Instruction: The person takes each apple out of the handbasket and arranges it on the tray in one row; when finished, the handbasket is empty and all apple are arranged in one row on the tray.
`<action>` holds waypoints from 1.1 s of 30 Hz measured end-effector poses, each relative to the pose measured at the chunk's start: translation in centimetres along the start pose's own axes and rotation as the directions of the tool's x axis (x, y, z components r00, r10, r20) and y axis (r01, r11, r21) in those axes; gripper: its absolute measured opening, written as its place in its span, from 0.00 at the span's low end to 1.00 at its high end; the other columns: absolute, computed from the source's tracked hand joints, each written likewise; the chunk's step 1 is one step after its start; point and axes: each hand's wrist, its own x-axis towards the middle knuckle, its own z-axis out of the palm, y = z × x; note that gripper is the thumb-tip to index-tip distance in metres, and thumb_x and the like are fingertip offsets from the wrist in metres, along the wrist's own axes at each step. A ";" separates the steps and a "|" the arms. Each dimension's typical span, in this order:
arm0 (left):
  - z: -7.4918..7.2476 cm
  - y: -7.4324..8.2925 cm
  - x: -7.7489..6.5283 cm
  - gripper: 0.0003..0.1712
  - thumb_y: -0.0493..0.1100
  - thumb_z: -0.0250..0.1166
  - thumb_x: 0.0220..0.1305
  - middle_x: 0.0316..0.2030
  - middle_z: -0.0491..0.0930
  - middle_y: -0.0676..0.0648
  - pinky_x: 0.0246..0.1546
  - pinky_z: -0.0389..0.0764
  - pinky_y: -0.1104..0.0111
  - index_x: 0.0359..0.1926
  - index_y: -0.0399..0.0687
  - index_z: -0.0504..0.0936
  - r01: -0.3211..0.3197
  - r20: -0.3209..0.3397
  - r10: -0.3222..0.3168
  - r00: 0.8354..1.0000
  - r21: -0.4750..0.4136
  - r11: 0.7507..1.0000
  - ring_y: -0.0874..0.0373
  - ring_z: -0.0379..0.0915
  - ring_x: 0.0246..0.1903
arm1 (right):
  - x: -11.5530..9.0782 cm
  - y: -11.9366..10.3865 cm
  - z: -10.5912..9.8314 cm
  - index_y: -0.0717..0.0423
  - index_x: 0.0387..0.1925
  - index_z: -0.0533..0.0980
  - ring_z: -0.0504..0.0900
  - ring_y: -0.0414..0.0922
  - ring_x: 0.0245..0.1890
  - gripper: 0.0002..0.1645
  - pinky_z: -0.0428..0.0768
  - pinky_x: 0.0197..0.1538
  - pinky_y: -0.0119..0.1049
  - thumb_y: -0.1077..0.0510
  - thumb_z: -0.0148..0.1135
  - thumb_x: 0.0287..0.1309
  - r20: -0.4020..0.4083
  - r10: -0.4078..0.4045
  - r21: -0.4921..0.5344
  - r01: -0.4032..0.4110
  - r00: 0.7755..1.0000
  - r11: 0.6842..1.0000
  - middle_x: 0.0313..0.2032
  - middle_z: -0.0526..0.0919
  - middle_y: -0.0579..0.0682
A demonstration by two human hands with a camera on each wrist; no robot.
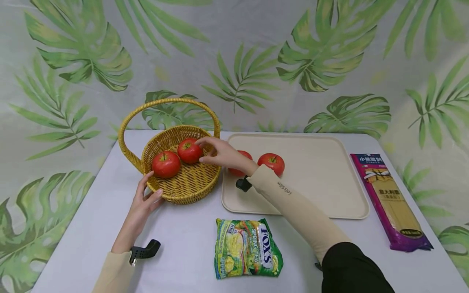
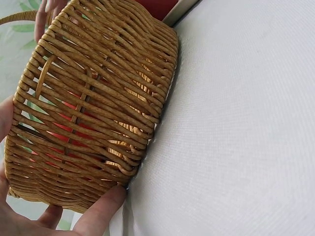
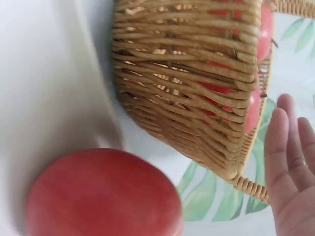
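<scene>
A golden wicker basket (image 1: 194, 181) with a tall arched handle stands at the left of the table. Inside it lie two tomatoes, one at the left (image 1: 166, 164) and one further back (image 1: 189, 151). My left hand (image 1: 142, 203) holds the near left side of the basket, fingers at the rim and thumb low on the wicker wall (image 2: 98, 98). Over the basket's right rim is my right hand (image 1: 225, 154), beside the back tomato. In the right wrist view its fingers (image 3: 278, 142) are extended and apart from the tomatoes, with nothing held.
A beige tray (image 1: 311, 179) lies right of the basket. Two more tomatoes are on it, one (image 1: 272, 163) in plain sight, the other (image 1: 244, 154) partly behind my right wrist. A green Fox's candy bag (image 1: 247, 248) lies in front; a purple pasta pack (image 1: 392, 199) lies far right.
</scene>
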 end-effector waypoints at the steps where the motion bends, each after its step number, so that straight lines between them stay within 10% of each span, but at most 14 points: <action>1: 0.0 0.0 0.0 0.39 0.40 0.54 0.72 0.72 0.28 0.46 0.59 0.67 0.57 0.74 0.64 0.44 -0.002 0.000 0.002 1.000 -0.002 1.000 0.40 0.44 0.68 | 0.4 0.0 0.1 0.59 0.63 0.66 0.80 0.49 0.38 0.31 0.79 0.43 0.35 0.57 0.64 0.60 0.005 0.024 -0.002 -0.024 1.000 1.000 0.57 0.72 0.60; 12: 0.2 -0.2 0.3 0.39 0.41 0.55 0.71 0.72 0.24 0.45 0.60 0.66 0.56 0.74 0.64 0.46 -0.024 0.019 0.025 1.000 -0.023 0.999 0.39 0.43 0.68 | 3.4 0.4 0.6 0.54 0.71 0.55 0.79 0.62 0.42 0.39 0.80 0.46 0.50 0.56 0.61 0.63 0.062 0.251 0.097 -0.256 0.966 0.962 0.64 0.58 0.60; 33: 0.0 -0.1 0.2 0.39 0.40 0.54 0.71 0.72 0.27 0.45 0.60 0.61 0.49 0.74 0.64 0.45 -0.015 -0.003 0.015 1.000 -0.018 1.000 0.38 0.42 0.69 | 6.2 0.1 3.3 0.38 0.75 0.44 0.75 0.67 0.51 0.47 0.77 0.51 0.56 0.56 0.59 0.64 0.171 0.519 0.432 -0.537 0.838 0.725 0.72 0.38 0.55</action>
